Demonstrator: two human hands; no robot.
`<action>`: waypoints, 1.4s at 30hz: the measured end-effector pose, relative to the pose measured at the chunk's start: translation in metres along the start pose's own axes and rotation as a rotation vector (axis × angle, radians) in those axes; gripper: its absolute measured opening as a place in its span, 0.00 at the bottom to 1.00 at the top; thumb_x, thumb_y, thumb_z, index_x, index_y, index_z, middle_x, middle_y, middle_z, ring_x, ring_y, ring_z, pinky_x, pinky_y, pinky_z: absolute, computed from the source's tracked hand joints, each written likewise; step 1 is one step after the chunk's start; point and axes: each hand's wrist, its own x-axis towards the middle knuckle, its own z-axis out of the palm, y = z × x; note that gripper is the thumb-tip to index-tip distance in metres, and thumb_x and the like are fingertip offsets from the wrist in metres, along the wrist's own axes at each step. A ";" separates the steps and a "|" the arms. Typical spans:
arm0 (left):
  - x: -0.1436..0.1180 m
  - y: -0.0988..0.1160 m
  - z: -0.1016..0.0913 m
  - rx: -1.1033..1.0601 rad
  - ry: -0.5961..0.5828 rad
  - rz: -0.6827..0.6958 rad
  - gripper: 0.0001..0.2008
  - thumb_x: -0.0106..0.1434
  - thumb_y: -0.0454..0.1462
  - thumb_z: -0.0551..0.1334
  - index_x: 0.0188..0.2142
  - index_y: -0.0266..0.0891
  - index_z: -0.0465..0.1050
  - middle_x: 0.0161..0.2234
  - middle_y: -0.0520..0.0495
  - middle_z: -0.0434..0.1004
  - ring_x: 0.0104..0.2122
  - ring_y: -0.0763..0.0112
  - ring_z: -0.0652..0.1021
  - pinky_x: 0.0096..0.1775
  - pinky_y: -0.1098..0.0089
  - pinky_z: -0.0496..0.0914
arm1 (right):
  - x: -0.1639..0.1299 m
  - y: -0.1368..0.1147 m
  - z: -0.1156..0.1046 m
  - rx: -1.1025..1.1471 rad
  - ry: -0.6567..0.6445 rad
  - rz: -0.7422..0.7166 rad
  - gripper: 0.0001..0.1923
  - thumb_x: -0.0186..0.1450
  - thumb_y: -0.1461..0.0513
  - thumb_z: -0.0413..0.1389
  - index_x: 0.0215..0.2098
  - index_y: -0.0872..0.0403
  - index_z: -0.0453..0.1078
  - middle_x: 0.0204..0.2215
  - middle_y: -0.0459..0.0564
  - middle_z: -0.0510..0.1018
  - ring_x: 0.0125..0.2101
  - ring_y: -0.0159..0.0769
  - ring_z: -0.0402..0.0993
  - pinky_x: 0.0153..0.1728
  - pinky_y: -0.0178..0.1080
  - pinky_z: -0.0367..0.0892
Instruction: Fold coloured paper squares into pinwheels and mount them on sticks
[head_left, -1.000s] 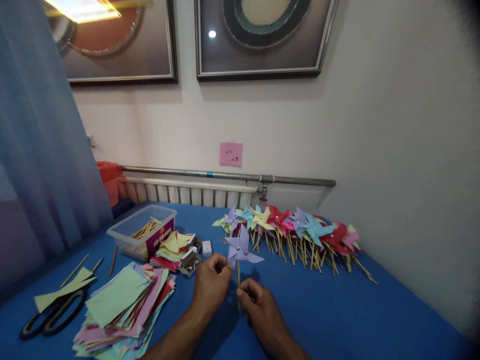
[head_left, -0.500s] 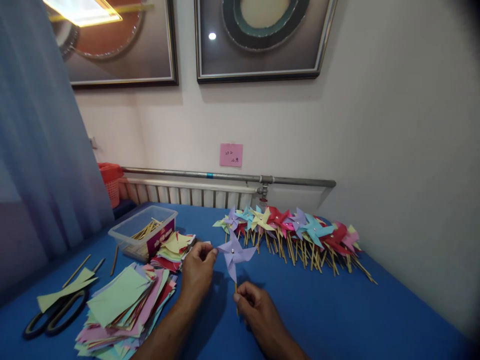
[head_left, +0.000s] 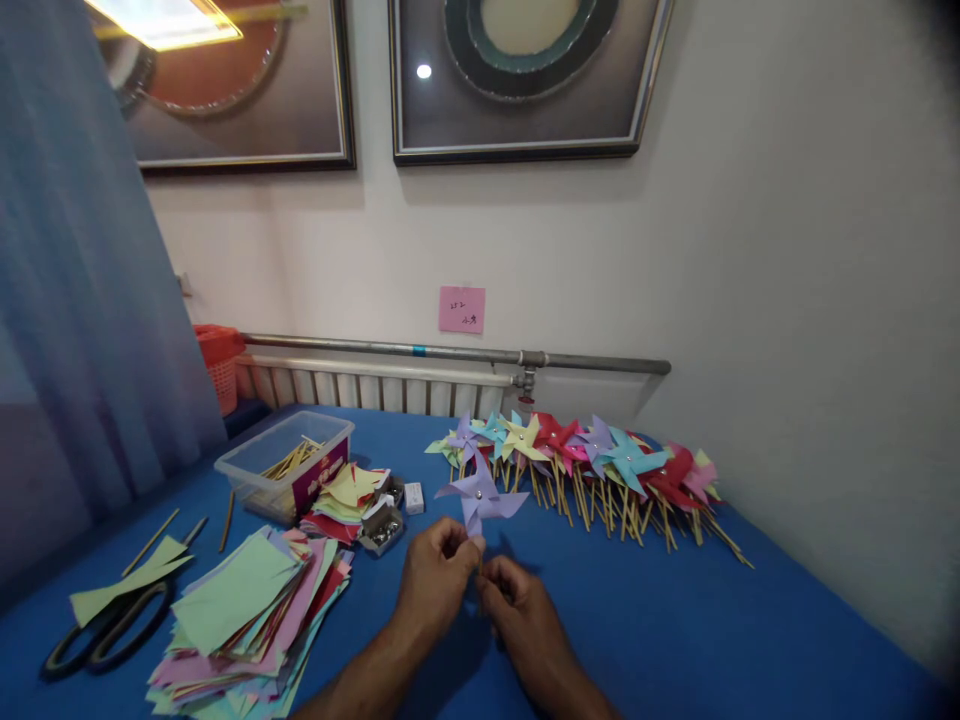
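purple pinwheel (head_left: 480, 497) pinched by left hand (head_left: 435, 580) and right hand (head_left: 517, 605).

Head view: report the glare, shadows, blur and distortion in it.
Head view: a ceiling light glares off the framed picture at top left; a smaller spot shows on the second frame. Both hands cast soft shadows on the blue table. The curtain looks soft, the corners darken, and the lavender pinwheel is sharp.
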 end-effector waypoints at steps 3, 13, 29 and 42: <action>0.002 -0.006 0.002 -0.027 -0.006 -0.012 0.12 0.53 0.42 0.62 0.19 0.40 0.62 0.18 0.58 0.57 0.22 0.76 0.61 0.27 0.73 0.56 | 0.000 0.000 0.000 0.005 -0.004 0.005 0.15 0.64 0.52 0.55 0.25 0.51 0.61 0.17 0.38 0.62 0.18 0.28 0.57 0.22 0.32 0.56; 0.010 -0.004 -0.012 0.046 0.116 0.029 0.12 0.54 0.42 0.62 0.20 0.41 0.63 0.18 0.58 0.58 0.22 0.75 0.62 0.27 0.73 0.55 | -0.001 0.002 0.001 0.016 -0.031 0.023 0.13 0.64 0.53 0.54 0.27 0.51 0.62 0.18 0.38 0.63 0.18 0.28 0.59 0.23 0.32 0.57; 0.016 -0.001 -0.024 0.028 0.229 0.058 0.08 0.56 0.42 0.63 0.31 0.39 0.72 0.25 0.52 0.72 0.27 0.70 0.71 0.32 0.71 0.64 | -0.001 0.001 0.001 0.013 0.016 0.029 0.12 0.64 0.54 0.54 0.26 0.51 0.61 0.18 0.38 0.63 0.18 0.28 0.60 0.22 0.32 0.57; 0.001 -0.007 0.005 -0.125 0.020 -0.019 0.12 0.53 0.42 0.62 0.21 0.40 0.63 0.18 0.57 0.59 0.22 0.76 0.62 0.27 0.73 0.57 | -0.002 0.004 0.002 0.010 -0.015 -0.008 0.12 0.65 0.55 0.53 0.26 0.51 0.61 0.18 0.38 0.63 0.19 0.28 0.58 0.22 0.32 0.56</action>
